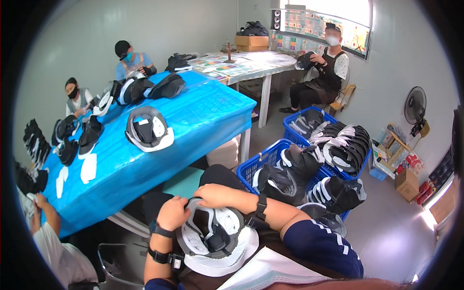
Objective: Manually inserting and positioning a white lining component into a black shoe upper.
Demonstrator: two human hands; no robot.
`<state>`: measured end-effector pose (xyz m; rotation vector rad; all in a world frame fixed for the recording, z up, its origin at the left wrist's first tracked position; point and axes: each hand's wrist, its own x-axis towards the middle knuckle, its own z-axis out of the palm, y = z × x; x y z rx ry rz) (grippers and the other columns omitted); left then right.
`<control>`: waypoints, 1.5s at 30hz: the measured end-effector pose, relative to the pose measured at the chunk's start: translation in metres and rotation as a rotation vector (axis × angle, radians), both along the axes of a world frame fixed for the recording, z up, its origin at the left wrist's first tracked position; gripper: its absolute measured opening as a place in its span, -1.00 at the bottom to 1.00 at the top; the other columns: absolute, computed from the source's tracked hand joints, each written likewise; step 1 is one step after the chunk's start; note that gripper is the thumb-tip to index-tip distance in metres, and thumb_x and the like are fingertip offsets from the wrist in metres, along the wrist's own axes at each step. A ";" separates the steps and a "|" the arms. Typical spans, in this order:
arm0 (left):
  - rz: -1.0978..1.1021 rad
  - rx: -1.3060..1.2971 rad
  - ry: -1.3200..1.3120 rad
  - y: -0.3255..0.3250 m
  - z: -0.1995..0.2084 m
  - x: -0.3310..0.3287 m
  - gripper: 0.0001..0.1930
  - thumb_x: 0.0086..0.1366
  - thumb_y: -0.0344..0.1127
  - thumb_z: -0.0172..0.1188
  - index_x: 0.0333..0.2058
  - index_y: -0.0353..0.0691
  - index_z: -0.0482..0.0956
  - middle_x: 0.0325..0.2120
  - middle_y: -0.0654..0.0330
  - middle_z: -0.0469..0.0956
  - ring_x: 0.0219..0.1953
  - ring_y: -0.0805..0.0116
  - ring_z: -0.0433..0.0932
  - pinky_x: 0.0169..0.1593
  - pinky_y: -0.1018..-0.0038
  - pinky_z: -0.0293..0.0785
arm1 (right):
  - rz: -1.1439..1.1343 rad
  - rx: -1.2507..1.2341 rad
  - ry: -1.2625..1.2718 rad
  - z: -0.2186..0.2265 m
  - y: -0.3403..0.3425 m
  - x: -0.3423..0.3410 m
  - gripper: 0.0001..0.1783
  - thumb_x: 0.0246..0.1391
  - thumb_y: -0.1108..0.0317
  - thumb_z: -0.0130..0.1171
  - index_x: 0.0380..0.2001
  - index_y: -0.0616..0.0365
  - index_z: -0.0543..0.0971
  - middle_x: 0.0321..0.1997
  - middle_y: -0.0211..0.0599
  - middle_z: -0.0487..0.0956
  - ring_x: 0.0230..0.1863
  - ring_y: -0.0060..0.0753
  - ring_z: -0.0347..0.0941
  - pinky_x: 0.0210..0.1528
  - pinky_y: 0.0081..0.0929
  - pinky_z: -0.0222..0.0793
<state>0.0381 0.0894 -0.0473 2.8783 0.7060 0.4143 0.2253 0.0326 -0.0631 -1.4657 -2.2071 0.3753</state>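
Observation:
On my lap rests a grey, white and black padded helmet liner [208, 272], its hollow side facing up and its wide white band toward me. My left hand [173, 212] grips the far left part of its rim, with the fingers curled over the edge. Just beside it, my right hand [216, 195] holds the far edge, its fingers bent over the rim and partly hidden. Another helmet liner [147, 129] of the same kind lies on the blue-covered table [203, 104] ahead of me.
Blue crates [261, 166] piled with liners stand close on my right. Several people sit around: one person [333, 67] at the far table [249, 62], two behind the blue table, and another's arm [48, 212] at left. A fan [414, 105] and a carton [407, 184] are at right.

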 end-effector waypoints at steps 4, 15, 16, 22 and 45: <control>0.032 -0.095 -0.065 0.004 -0.008 0.015 -0.82 0.01 -0.30 0.08 -0.46 -0.31 0.40 -0.49 -0.12 0.47 -0.43 -0.07 0.47 -0.39 0.15 0.40 | -0.083 0.087 -0.006 -0.014 0.000 -0.012 -0.80 -0.12 0.33 0.10 -0.45 0.25 0.49 -0.44 -0.03 0.51 -0.33 0.00 0.44 -0.27 -0.19 0.34; 0.084 0.072 0.080 -0.002 -0.027 0.017 -0.83 0.02 -0.25 0.11 -0.52 -0.23 0.43 -0.70 -0.02 0.46 -0.59 0.02 0.49 -0.50 0.18 0.40 | -0.221 0.594 0.469 0.066 -0.074 0.016 -0.84 -0.13 0.44 0.19 -0.46 0.22 0.43 -0.30 -0.05 0.48 -0.40 -0.26 0.43 -0.39 -0.39 0.32; 0.062 0.077 0.088 -0.004 -0.027 0.017 -0.85 0.03 -0.27 0.10 -0.51 -0.23 0.42 -0.69 -0.01 0.47 -0.58 0.02 0.50 -0.50 0.19 0.41 | -0.247 0.806 0.359 0.091 -0.103 0.025 -0.86 -0.11 0.43 0.17 -0.50 0.20 0.42 -0.29 -0.04 0.48 -0.45 -0.30 0.40 -0.44 -0.42 0.30; 0.108 0.104 0.118 -0.009 -0.016 0.017 -0.82 0.06 -0.24 0.10 -0.48 -0.23 0.42 -0.70 0.00 0.47 -0.58 0.03 0.49 -0.51 0.20 0.40 | 1.353 0.257 0.748 0.137 -0.151 0.038 -0.96 -0.06 0.49 -0.03 -0.53 0.12 0.40 -0.62 -0.34 0.39 -0.65 -0.49 0.27 -0.60 -0.56 0.16; 0.124 0.131 0.035 -0.014 -0.028 0.015 -0.81 0.02 -0.23 0.13 -0.53 -0.23 0.42 -0.72 -0.01 0.46 -0.60 0.02 0.48 -0.51 0.19 0.40 | 0.372 -0.139 -0.154 0.091 -0.119 0.001 -0.44 -0.04 0.42 -0.03 0.10 -0.17 0.24 -0.50 -0.22 0.45 -0.52 -0.13 0.41 -0.48 -0.34 0.34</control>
